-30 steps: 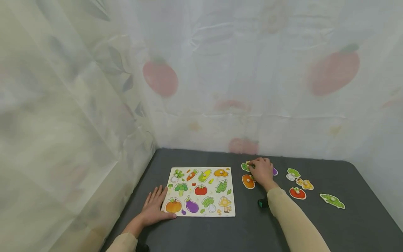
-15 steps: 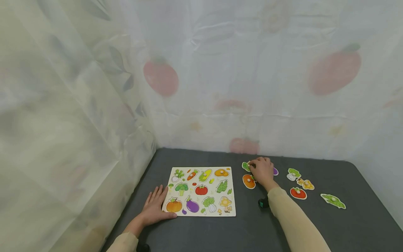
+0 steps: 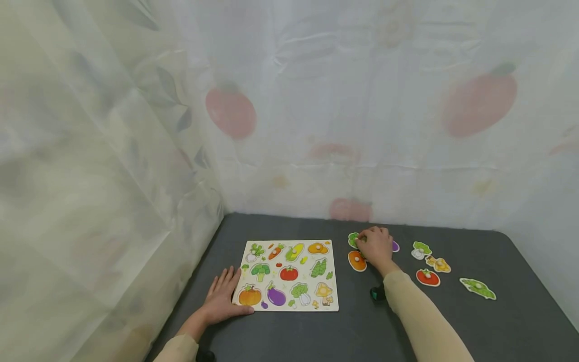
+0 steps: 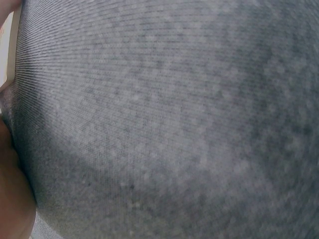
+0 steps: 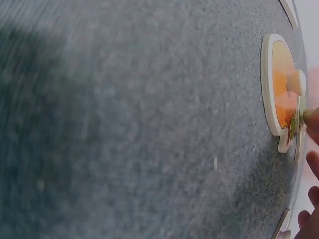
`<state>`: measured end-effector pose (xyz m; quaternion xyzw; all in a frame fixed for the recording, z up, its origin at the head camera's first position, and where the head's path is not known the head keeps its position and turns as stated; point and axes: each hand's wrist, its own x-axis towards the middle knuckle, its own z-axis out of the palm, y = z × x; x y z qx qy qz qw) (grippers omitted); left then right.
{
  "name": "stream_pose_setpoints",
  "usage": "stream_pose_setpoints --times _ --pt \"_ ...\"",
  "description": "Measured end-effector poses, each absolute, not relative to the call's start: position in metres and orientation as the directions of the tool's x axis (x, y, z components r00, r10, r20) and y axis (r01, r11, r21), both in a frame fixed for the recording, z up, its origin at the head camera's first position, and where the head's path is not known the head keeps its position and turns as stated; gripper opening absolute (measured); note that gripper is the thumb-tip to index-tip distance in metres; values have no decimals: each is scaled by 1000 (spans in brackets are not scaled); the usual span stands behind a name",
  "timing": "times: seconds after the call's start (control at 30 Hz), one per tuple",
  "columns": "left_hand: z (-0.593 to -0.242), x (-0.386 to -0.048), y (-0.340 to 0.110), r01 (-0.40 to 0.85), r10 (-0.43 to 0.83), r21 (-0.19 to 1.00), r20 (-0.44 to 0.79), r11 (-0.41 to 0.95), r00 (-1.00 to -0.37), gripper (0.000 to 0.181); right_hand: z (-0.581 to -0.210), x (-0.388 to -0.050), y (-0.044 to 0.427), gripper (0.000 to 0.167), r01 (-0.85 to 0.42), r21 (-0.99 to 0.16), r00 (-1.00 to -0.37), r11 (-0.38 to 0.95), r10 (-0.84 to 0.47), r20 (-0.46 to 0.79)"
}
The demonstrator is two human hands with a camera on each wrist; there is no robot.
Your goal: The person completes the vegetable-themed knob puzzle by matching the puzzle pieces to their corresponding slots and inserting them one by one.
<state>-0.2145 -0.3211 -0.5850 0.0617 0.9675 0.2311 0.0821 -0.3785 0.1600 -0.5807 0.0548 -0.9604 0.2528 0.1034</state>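
Left hand (image 3: 221,295): fingers straight and spread, resting at the left edge of the puzzle board (image 3: 274,275), the thumb at its near-left corner. It rests there rather than grips.

Right hand (image 3: 377,248): fingers bent, the thumb and forefinger pinching a green piece (image 3: 353,240), which lies at the far right of the board, apart from it. The exact point of contact is mostly hidden by the fingers.

Immediately about the right hand: a pumpkin piece (image 3: 357,261) lies on the near side, its pale round knob upward, as the right wrist view confirms. An eggplant piece (image 3: 395,246) shows on the other side, partly covered by the hand.

The board lies flat, printed with vegetables. In its far row, 3 pictures, the carrot, the corn and a brown-orange vegetable, bear round knobs.

Further right, 4 pieces lie on the bench (image 3: 316,337): a bok choy piece (image 3: 421,250), with a mushroom piece (image 3: 438,264) just beside it; a tomato piece (image 3: 427,277) nearer the person; and a pea-pod piece (image 3: 477,288) farthest right.

Both forearms wear cream sleeves (image 3: 420,311). Pale sheeting (image 3: 334,100) with faded fruit prints hangs behind the bench.
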Motion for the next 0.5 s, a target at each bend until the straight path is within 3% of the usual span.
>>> stream_pose_setpoints --times 0.27,0.5 --pt "-584 -214 -320 86 155 455 -115 886 -981 129 -583 -379 163 23 -211 -475 -967 854 -111 229" --pt "-586 -214 -320 87 154 459 -110 884 -982 129 -579 -378 163 23 -186 -492 -969 851 -75 237"
